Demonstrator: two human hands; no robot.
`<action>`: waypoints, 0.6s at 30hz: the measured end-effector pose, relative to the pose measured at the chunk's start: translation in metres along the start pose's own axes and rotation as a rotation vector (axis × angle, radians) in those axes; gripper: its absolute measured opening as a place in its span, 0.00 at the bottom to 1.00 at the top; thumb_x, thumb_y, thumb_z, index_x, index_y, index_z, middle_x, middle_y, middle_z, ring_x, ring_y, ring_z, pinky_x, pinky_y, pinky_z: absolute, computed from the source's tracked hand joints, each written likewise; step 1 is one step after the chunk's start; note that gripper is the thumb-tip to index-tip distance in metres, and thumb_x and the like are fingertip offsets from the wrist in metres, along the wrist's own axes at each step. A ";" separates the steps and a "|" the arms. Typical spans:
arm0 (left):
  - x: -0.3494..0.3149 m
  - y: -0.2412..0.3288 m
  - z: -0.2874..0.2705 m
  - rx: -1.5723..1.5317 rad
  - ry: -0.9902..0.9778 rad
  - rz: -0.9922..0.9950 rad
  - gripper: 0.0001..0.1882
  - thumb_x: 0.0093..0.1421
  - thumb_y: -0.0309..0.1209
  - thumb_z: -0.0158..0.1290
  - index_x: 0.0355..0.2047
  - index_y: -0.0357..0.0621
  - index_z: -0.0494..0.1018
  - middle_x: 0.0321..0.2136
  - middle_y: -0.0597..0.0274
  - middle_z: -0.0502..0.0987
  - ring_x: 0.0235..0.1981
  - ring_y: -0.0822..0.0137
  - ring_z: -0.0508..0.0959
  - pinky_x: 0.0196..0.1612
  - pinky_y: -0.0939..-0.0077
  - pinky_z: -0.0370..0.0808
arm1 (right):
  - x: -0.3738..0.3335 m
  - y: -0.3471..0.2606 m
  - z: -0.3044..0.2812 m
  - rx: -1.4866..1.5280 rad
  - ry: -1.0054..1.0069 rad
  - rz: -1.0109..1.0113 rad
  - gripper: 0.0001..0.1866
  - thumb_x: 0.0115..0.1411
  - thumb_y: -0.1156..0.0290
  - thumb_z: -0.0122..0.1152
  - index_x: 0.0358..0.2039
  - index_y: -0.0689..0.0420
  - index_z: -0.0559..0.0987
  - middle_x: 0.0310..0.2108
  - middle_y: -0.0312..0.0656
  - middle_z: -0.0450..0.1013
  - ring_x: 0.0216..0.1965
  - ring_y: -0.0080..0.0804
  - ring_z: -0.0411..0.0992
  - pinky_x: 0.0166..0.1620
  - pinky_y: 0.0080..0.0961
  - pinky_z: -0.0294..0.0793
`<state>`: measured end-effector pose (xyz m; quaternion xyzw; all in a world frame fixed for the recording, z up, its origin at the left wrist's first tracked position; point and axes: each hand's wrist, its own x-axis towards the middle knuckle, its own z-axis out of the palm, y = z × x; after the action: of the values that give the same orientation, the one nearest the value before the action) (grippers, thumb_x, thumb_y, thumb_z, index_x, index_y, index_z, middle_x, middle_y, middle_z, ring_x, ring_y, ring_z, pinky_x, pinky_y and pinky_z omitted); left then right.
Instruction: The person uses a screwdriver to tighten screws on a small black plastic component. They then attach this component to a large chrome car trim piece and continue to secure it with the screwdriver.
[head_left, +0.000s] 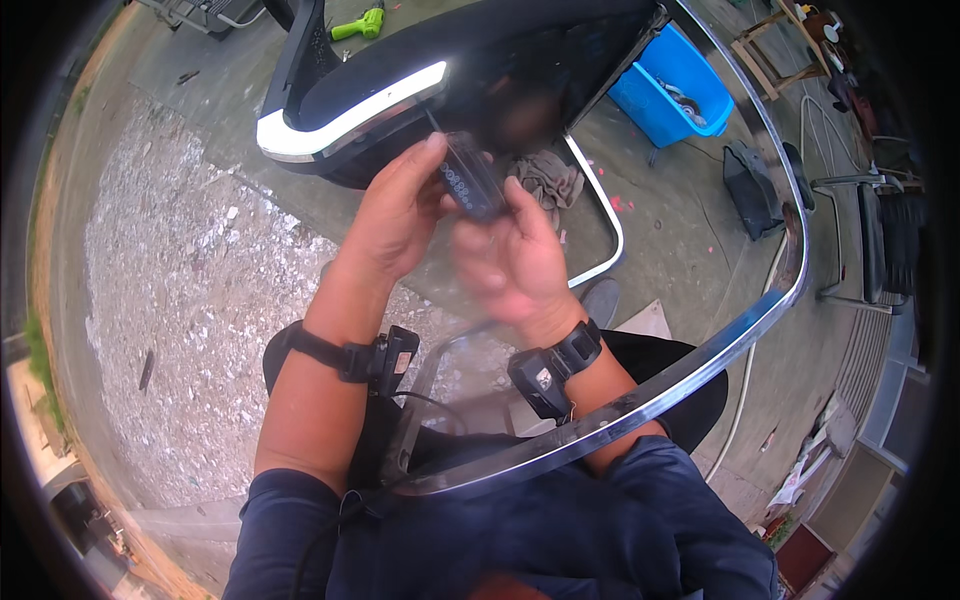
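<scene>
My left hand (pixel 400 200) is closed on a small dark plastic case (pixel 472 178) with round marks on its face. A thin dark rod (pixel 433 119) sticks up by my left fingertips; I cannot tell whether it belongs to the case. My right hand (pixel 515 260) has its thumb against the case's right edge, its slightly blurred fingers curled below. Just beyond my hands lies a tipped chair with a black padded part (pixel 400 90) and a bright metal-trimmed arm (pixel 350 125). Its chrome tube frame (pixel 640 405) curves round on the right and crosses over my right forearm.
A grey rag (pixel 545 182) lies on the concrete beyond my right hand. At the far right stand a blue tub (pixel 672 95) with things inside and a dark bag (pixel 752 190). A green power tool (pixel 358 25) lies at the back. Rough rubble ground (pixel 200 300) spreads left.
</scene>
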<state>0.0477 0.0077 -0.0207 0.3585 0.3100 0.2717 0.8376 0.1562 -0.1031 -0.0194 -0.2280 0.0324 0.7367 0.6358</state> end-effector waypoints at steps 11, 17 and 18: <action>0.007 -0.003 0.002 0.179 0.073 0.047 0.29 0.61 0.42 0.62 0.52 0.30 0.69 0.40 0.57 0.78 0.42 0.69 0.78 0.49 0.73 0.73 | -0.003 -0.020 -0.019 -1.202 0.220 -0.728 0.21 0.70 0.52 0.50 0.40 0.58 0.79 0.27 0.37 0.75 0.23 0.20 0.69 0.22 0.20 0.67; 0.006 -0.001 0.008 0.282 0.105 0.079 0.21 0.61 0.44 0.61 0.44 0.41 0.72 0.34 0.67 0.78 0.34 0.75 0.77 0.42 0.75 0.73 | 0.010 -0.013 -0.037 -0.520 0.282 -0.214 0.17 0.70 0.56 0.50 0.37 0.58 0.77 0.23 0.37 0.74 0.18 0.20 0.67 0.21 0.16 0.63; 0.004 0.000 0.006 0.266 0.092 0.068 0.22 0.61 0.42 0.61 0.46 0.38 0.72 0.36 0.64 0.78 0.36 0.74 0.77 0.43 0.75 0.73 | 0.012 -0.011 -0.038 -0.329 0.246 -0.134 0.17 0.70 0.56 0.50 0.37 0.58 0.76 0.22 0.37 0.73 0.18 0.20 0.67 0.21 0.16 0.63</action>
<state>0.0547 0.0080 -0.0185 0.4639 0.3690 0.2722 0.7579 0.1766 -0.1024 -0.0554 -0.4186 -0.0260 0.6548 0.6288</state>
